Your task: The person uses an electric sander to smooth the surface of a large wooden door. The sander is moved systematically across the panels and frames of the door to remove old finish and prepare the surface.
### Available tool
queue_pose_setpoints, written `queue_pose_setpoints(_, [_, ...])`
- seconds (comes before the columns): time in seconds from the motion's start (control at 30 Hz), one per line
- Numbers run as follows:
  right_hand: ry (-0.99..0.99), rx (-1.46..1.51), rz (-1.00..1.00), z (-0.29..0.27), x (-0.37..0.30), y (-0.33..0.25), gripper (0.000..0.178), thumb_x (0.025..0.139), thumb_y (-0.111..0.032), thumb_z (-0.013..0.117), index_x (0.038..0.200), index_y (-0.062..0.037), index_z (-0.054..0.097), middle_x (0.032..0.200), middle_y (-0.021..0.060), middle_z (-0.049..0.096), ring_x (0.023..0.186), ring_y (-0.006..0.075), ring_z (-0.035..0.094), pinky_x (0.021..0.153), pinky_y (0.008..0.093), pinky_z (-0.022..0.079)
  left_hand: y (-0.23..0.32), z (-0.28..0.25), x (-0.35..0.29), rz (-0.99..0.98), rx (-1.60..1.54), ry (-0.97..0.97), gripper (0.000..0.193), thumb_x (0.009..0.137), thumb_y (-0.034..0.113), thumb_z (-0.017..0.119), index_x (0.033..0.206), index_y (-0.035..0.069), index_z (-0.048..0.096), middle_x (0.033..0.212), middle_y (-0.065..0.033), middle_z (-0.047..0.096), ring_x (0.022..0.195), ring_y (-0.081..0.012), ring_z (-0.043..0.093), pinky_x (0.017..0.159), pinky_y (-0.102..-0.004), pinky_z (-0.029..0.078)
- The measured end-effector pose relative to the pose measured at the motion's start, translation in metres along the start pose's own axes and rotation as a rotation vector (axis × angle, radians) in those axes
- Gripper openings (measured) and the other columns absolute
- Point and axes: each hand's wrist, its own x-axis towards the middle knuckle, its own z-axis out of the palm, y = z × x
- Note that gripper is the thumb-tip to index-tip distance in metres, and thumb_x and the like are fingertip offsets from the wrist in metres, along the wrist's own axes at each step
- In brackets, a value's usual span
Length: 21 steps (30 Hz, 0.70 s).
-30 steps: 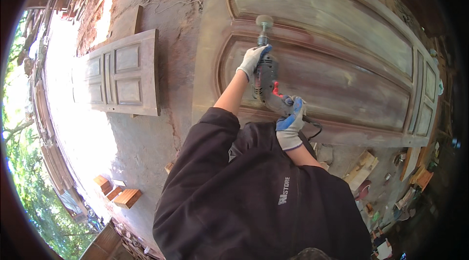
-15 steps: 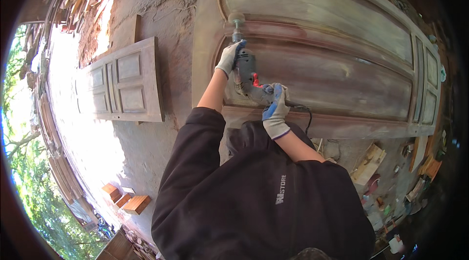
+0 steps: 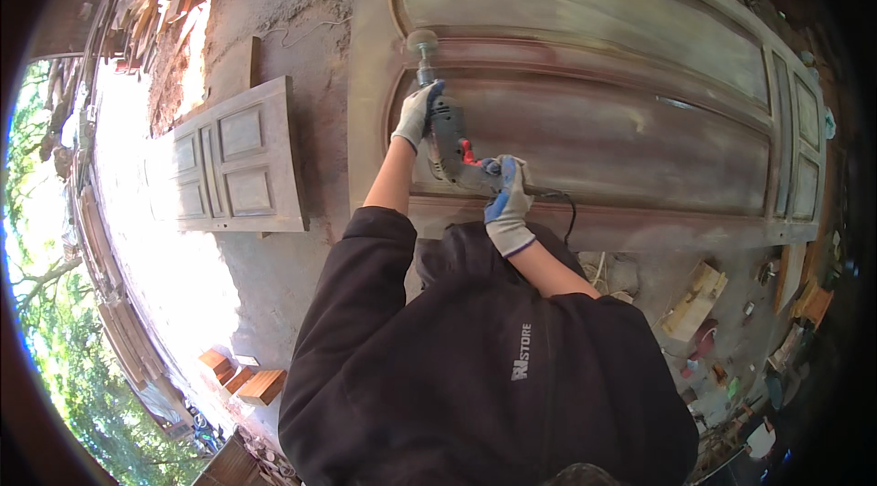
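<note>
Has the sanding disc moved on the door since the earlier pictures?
Yes: the disc slid left along the door, nearer its left edge.

One view only, from a wide fisheye camera worn on the person's head. It looks steeply down over the dark hooded shoulders (image 3: 484, 367), which fill the lower middle close to the lens. Beyond lies the large wooden door (image 3: 621, 111) on the ground. Straight edges bow toward the dark rim, where detail is perhaps too blurred to read.
</note>
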Motion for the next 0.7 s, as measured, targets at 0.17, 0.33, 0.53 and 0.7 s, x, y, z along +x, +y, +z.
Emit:
queue_pose_setpoints(0.17, [0.095, -0.189, -0.217, -0.075, 0.025, -0.056, 0.013, 0.091, -0.017, 0.058, 0.085, -0.0059, 0.06, 0.078, 0.001, 0.059, 0.074, 0.0127, 0.057, 0.073, 0.0299, 0.048, -0.028, 0.108, -0.012, 0.045, 0.075, -0.172, 0.037, 0.081, 0.036, 0.07, 0.097, 0.002, 0.068, 0.075, -0.0013, 0.063, 0.064, -0.0099, 0.058, 0.06, -0.0266, 0.047])
queue_pose_setpoints(0.33, [0.22, -0.028, -0.279, -0.122, 0.043, -0.118, 0.016, 0.091, -0.021, 0.058, 0.088, -0.0056, 0.058, 0.083, 0.002, 0.057, 0.079, 0.0137, 0.055, 0.078, 0.0312, 0.046, -0.055, 0.218, -0.014, 0.046, 0.303, -0.202, 0.047, 0.076, 0.046, 0.071, 0.093, 0.002, 0.071, 0.079, -0.0043, 0.068, 0.071, -0.0123, 0.062, 0.067, -0.0291, 0.048])
queue_pose_setpoints(0.53, [0.307, -0.003, -0.353, -0.152, 0.06, -0.161, 0.021, 0.09, -0.027, 0.059, 0.09, -0.0061, 0.055, 0.089, 0.0041, 0.055, 0.083, 0.0148, 0.054, 0.081, 0.0325, 0.046, -0.075, 0.301, -0.015, 0.066, 0.405, -0.312, 0.053, 0.075, 0.049, 0.071, 0.1, 0.002, 0.069, 0.085, -0.0074, 0.068, 0.078, -0.0164, 0.064, 0.07, -0.0301, 0.05])
queue_pose_setpoints(0.7, [0.353, -0.145, -0.376, -0.145, 0.056, -0.149, 0.018, 0.091, -0.023, 0.057, 0.088, -0.0053, 0.056, 0.084, 0.0048, 0.057, 0.08, 0.0152, 0.056, 0.078, 0.033, 0.047, -0.065, 0.281, -0.017, 0.033, 0.313, -0.342, 0.05, 0.078, 0.044, 0.07, 0.104, 0.001, 0.067, 0.084, -0.0046, 0.066, 0.071, -0.0136, 0.061, 0.066, -0.0287, 0.048])
